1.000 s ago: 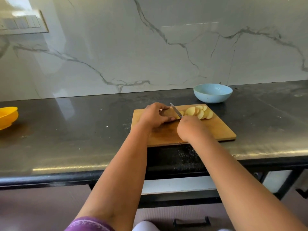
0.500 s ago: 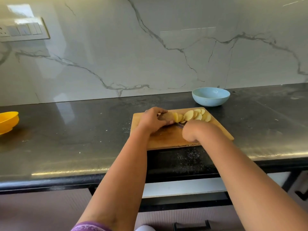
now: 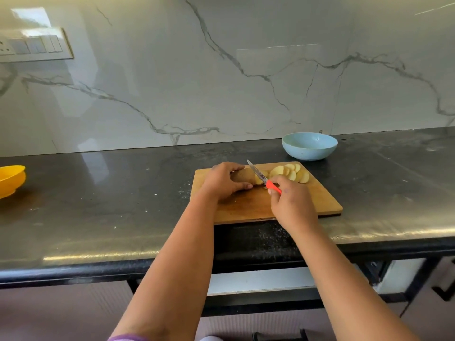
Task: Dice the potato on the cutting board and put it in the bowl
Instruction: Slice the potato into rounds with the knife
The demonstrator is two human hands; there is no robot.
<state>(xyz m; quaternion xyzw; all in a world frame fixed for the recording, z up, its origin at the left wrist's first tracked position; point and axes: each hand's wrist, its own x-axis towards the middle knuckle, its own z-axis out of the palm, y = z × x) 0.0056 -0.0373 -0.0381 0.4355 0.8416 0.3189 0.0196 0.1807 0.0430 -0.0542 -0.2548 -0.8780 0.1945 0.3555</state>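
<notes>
A wooden cutting board [image 3: 248, 210] lies on the dark counter. On it my left hand [image 3: 221, 180] grips the uncut brown end of the potato [image 3: 242, 176]. My right hand [image 3: 290, 203] holds a knife [image 3: 261, 175] by its red handle, the blade raised and slanting over the potato's cut face. Several pale round potato slices [image 3: 290, 173] lean in a row on the board's far right part. A light blue bowl [image 3: 309, 146] stands just behind the board with nothing visible in it.
A yellow bowl [image 3: 11, 180] sits at the counter's far left edge of view. A marble wall with a switch panel [image 3: 32, 45] rises behind the counter. The counter's front edge [image 3: 98, 264] runs below the board, with cabinets underneath.
The knife was down through the potato half a second ago; now my right hand has lifted it, showing the red handle. The view has shifted slightly downward.
</notes>
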